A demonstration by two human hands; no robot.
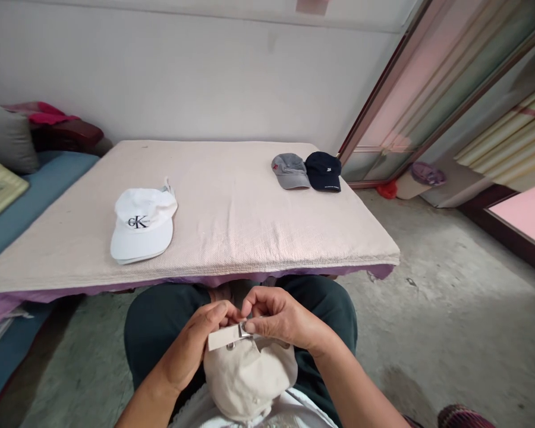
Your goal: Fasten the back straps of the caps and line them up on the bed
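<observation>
A cream baseball cap (249, 377) lies on my lap with its back strap toward the table. My right hand (279, 315) pinches the small metal buckle (244, 328) on the strap (223, 337) between thumb and index finger. At the strap's other side, my left hand (200, 333) grips the cap's edge with fingers curled behind it. The strap's loose end sticks out to the left past the buckle. The cap's brim is not visible.
The cloth-covered table (232, 202) stands before my knees. On it lie a white cap (143, 226) with black letters at left, and a grey cap (290, 171) beside a navy cap (323, 171) at back right. A waste bin (419, 180) stands on the floor at right.
</observation>
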